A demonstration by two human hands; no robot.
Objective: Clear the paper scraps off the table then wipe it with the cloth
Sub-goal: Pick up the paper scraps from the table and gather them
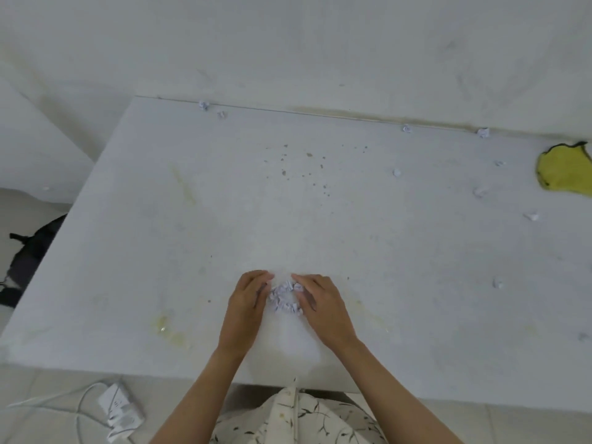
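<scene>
A small heap of crumpled paper scraps (285, 299) lies on the white table (224, 219) near its front edge, directly between the two hands. The left hand (246, 302) stands on the heap's left side and the right hand (320, 302) on its right, both with fingers extended and close together, fingertips angled inward so they nearly meet beyond the pile; each grip is an open, cupping one that touches or borders the scraps rather than pinching them. The heap is equally near to both hands, so the coming move, by my reading, is a two-handed scoop or a sweep toward the front edge. Loose scraps remain well apart from the hands: two by the far edge at left (204, 105), two by the far edge at right (483, 133), and several scattered over the right side (479, 192). The yellow cloth (565, 171) lies at the far right, nearer the right hand. No bin or other container shows. Stains and dark specks (304, 168) mark the table's middle.
</scene>
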